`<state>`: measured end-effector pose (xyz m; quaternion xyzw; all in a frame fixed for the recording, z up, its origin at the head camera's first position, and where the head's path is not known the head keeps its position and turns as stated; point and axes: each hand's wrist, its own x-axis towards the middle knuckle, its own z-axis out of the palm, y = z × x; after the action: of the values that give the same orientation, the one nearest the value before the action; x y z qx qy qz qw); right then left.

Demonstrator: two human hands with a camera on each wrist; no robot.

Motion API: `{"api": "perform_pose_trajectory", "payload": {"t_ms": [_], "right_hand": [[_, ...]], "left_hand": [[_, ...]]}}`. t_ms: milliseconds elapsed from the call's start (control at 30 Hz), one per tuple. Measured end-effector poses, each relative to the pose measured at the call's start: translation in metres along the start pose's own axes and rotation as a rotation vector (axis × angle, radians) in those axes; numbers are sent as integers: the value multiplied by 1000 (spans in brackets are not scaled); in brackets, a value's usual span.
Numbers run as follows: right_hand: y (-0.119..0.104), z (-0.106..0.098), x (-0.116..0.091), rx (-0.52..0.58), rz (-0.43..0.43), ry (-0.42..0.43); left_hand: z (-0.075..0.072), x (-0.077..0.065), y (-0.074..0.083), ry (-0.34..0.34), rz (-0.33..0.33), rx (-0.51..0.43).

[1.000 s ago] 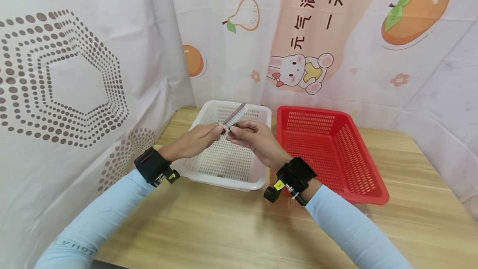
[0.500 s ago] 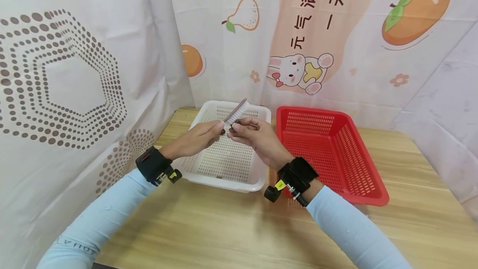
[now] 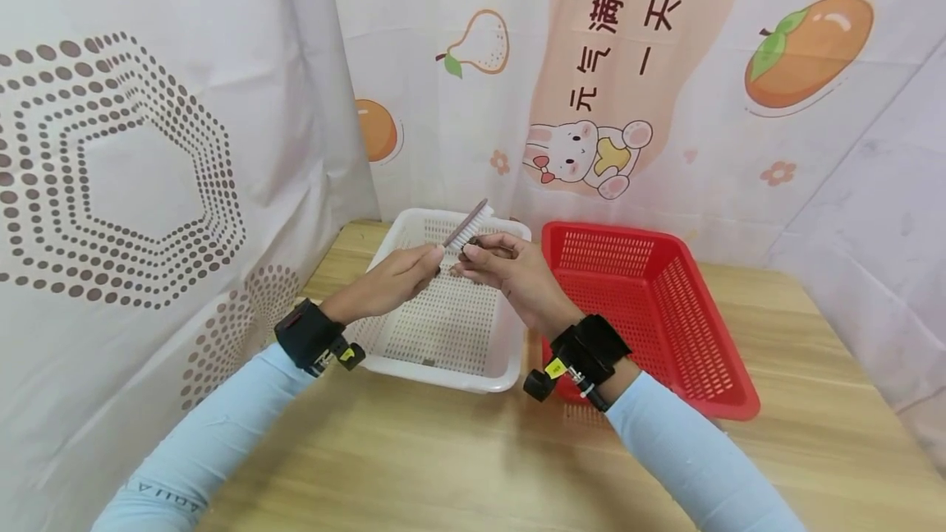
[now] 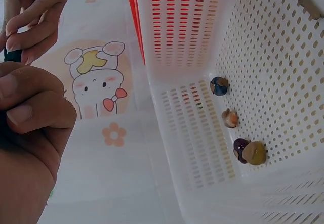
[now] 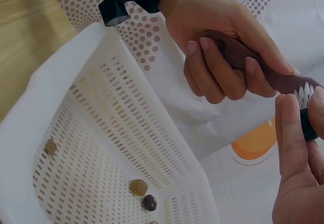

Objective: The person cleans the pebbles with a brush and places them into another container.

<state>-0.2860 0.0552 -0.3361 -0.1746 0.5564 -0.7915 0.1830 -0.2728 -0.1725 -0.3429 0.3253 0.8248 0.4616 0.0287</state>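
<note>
My left hand grips a brush by its brown handle, fingers curled round it. The white bristles face my right hand. Between thumb and fingers, that right hand pinches a small dark rounded object, mostly hidden by the fingertips, so its kind is unclear. The bristles appear to touch it. Both hands are above the white basket. On the basket's floor, in the left wrist view, lie several small rounded pieces, among them a blue one, an orange-brown one and a tan one.
A red basket stands to the right of the white one on the wooden table. A printed curtain hangs behind and to the left. Near the white basket's front wall lies a small brown bit.
The head view has tilted slightly, so the baskets sit lower in it. The brush has shifted a little against the right hand's fingers. Both hands keep their holds.
</note>
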Motion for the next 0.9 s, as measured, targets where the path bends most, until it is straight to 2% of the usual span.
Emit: {"api": "perform_pose_trajectory", "payload": {"t_ms": [133,267,467,567,667,900], "right_hand": [[1,1,2,-16,20,-33],[4,-3,3,-33,36,-13],[9,-3,3,-25,68,-32],[10,-2,3,-15,71,-7],[9,-1,4,-1,63,17],[7,4,12,24,43,-1]], "left_hand": [[-3,-1,-1,0,-27,33],[-5,-4,-4,-35,-71,87],[-8,-8,-9,-59,-106,95],[-10,-8,-11,-83,-124,98],[-12,-7,-10,-102,-125,107],[-22,-5,-6,-79,-106,135]]}}
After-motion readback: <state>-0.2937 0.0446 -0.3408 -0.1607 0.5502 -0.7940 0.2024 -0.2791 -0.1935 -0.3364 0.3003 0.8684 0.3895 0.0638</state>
